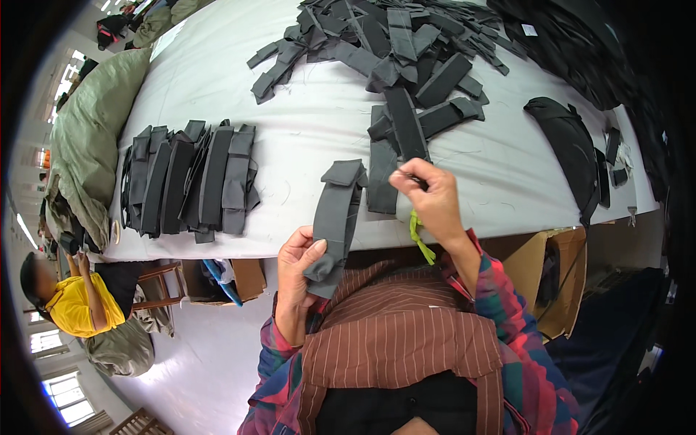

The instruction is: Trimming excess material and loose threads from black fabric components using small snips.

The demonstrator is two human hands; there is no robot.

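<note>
My left hand (296, 262) holds a dark grey fabric strip (335, 210) near its lower end, thumb on top. The strip stands up over the table's front edge, its upper end folded over. To its right, my right hand (435, 201) is closed in a pinch, apart from the strip. Something small and dark shows at its fingers, too hidden to name. A yellow-green ribbon (416, 233) hangs beside that hand. Just beyond lie loose grey strips (382, 170) and a black-faced strip (404, 119), which reaches toward my right fingers.
A tangled heap of grey strips (399, 36) covers the far middle of the white-covered table (304, 134). Strips stand in a row (190, 181) at left. Black fabric (569, 141) lies at right. Below are cardboard boxes (533, 272). A person in yellow (85, 301) sits at far left.
</note>
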